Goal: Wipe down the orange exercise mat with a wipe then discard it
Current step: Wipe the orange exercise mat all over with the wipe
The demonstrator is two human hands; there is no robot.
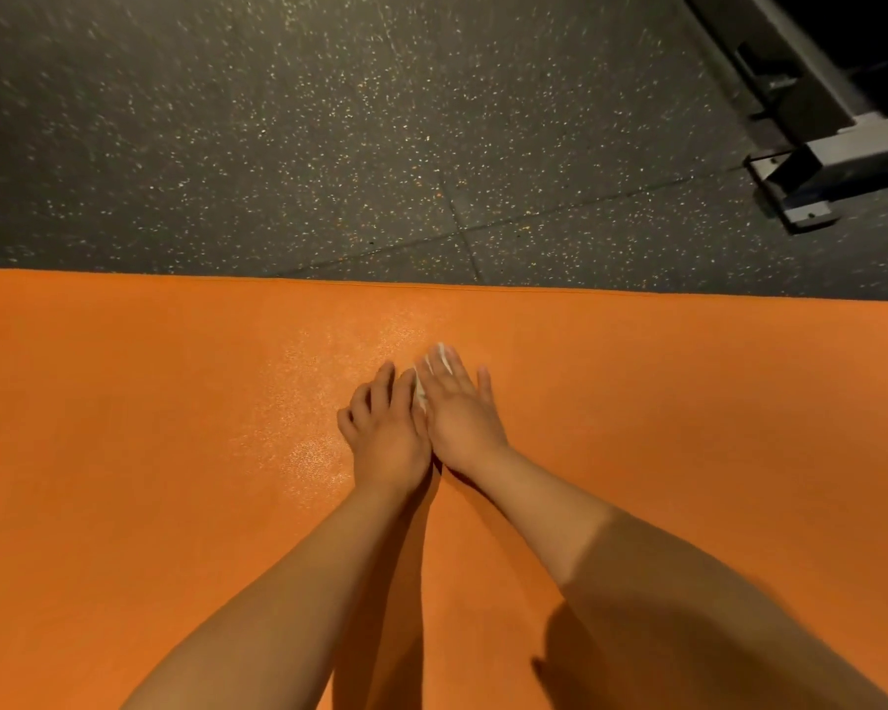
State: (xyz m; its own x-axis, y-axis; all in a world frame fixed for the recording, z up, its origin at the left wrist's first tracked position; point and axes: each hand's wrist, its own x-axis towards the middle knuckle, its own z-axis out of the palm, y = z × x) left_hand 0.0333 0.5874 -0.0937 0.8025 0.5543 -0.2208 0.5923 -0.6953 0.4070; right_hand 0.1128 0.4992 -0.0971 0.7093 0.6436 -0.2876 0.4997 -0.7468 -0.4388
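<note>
Two hands on an orange mat (688,427) over a dark floor (278,120).
The right hand (462,412) lies flat, fingers straight, pressing a white wipe (421,389) onto the mat; the left hand (385,433), fingers loosely bent, rests just beside it, holding nothing.

a gym is shown by the dark rubber floor (278,120) that is dotted with small pale specks and laid in big square tiles, by the orange exercise mat (150,402) spread flat on it, and by the heavy metal frame (811,171) seen at the far right.
</note>
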